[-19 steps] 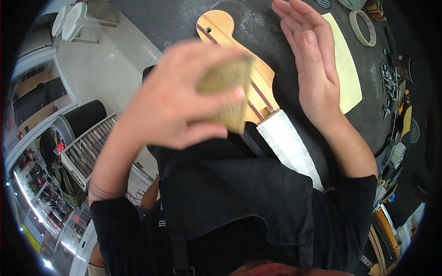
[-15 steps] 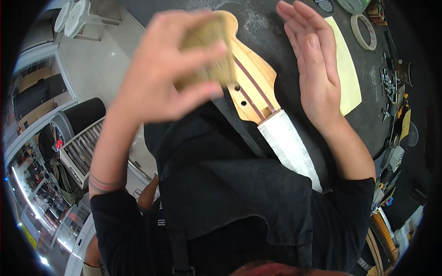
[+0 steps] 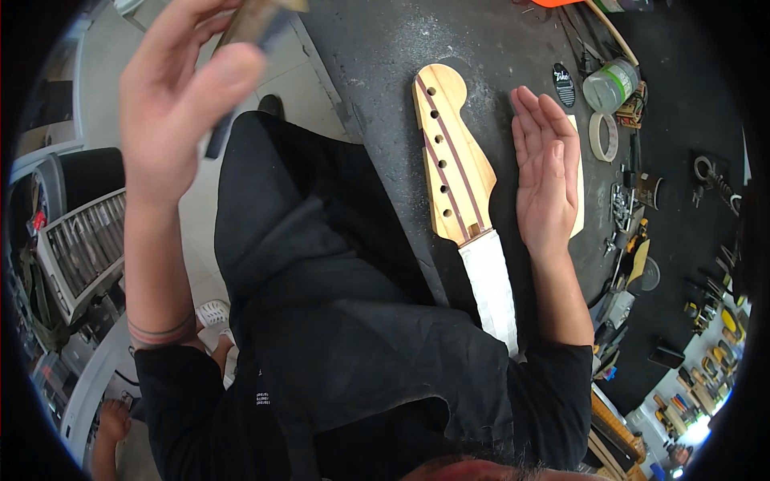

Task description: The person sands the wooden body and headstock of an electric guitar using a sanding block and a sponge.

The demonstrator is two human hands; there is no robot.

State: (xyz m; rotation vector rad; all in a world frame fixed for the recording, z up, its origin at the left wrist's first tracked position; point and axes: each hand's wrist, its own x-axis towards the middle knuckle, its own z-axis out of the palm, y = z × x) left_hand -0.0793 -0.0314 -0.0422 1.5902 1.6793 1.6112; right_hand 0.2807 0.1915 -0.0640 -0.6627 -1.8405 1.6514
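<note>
A guitar neck (image 3: 465, 172) of pale wood with darker stripes lies on the dark bench, its headstock pointing away and pierced by several tuner holes. White tape (image 3: 488, 280) wraps the part nearer me, whose end is hidden by my apron. Off to the upper left, my left hand (image 3: 172, 104) is raised away from the neck, closed on a tan, flat piece of sandpaper (image 3: 255, 22), which is blurred and partly cut off by the picture's edge. Just right of the headstock, my right hand (image 3: 549, 176) rests with fingers stretched out and nothing in it.
A pale yellow sheet (image 3: 579, 220) shows behind my right hand. Beyond it are a roll of tape (image 3: 603, 138), a clear jar (image 3: 611, 86) and a black oval tag (image 3: 564, 86). Small tools and hardware (image 3: 622, 208) line the right side. Another person's hand (image 3: 115, 418) is at lower left.
My left hand has lifted off the headstock toward the upper left with the sandpaper, uncovering the tuner holes. My right hand stays beside the neck. The whole view has shifted.
</note>
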